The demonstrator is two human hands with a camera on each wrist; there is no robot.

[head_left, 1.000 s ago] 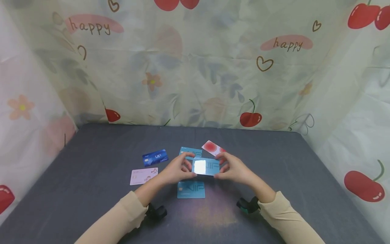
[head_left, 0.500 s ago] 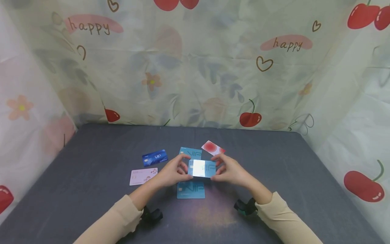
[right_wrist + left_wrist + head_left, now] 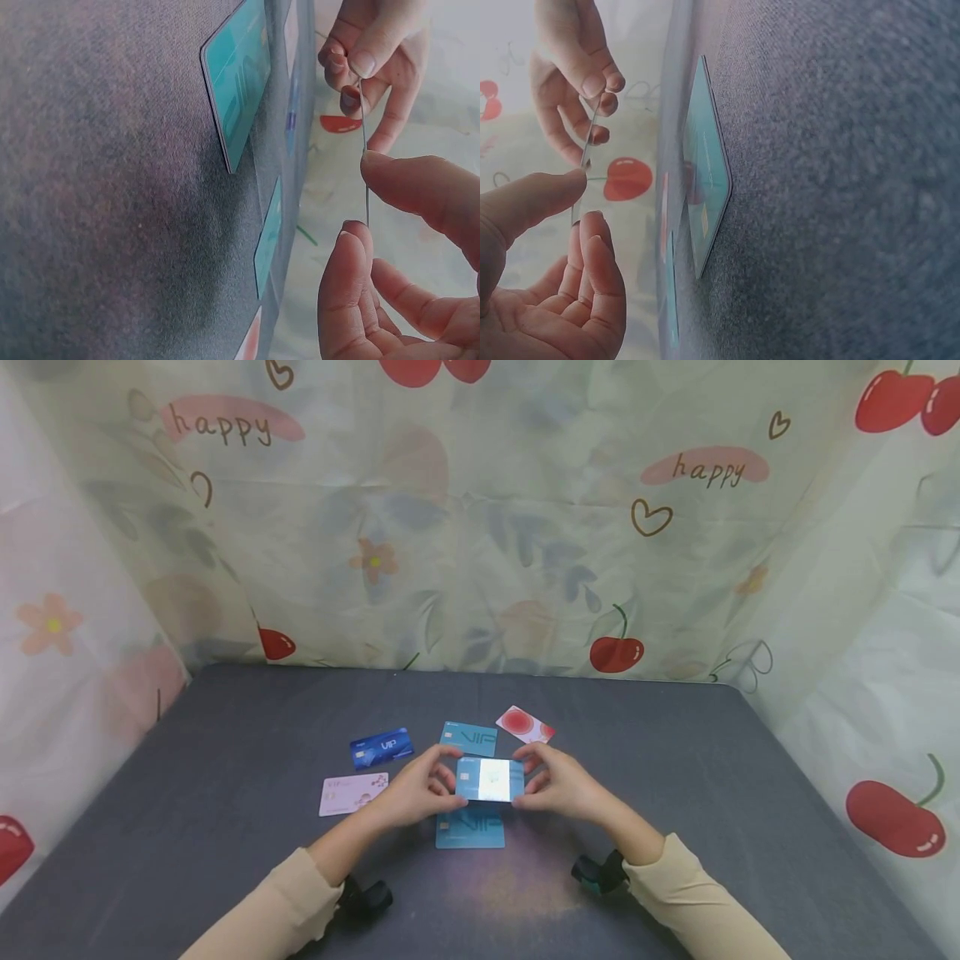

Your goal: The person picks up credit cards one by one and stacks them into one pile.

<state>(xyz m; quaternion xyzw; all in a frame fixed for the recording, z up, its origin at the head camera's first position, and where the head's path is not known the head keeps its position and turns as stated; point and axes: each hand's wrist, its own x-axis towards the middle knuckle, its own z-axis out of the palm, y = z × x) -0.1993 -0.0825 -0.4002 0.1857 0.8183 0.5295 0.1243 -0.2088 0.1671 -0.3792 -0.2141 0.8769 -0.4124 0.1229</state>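
A light-blue card [image 3: 472, 780] with a chip and a bright glare patch is held level above the table, seen nearly edge-on in both wrist views. My left hand [image 3: 416, 789] pinches its left end between thumb and fingers, and my right hand [image 3: 562, 783] pinches the right end the same way. Beneath and nearer to me lies a teal VIP card [image 3: 470, 832], partly covered by the held one. Just beyond my fingers rests another teal VIP card [image 3: 468, 739].
On the left of the dark grey table [image 3: 255, 727] lie a dark-blue VIP card [image 3: 382, 748] and a pink card [image 3: 352, 794]. A white card with red circles [image 3: 524, 724] lies at the back right. Patterned curtains [image 3: 480, 518] surround the table.
Both hands have moved left and slightly toward me with the light-blue card, uncovering more of the far teal VIP card. The cards on the table have not moved.
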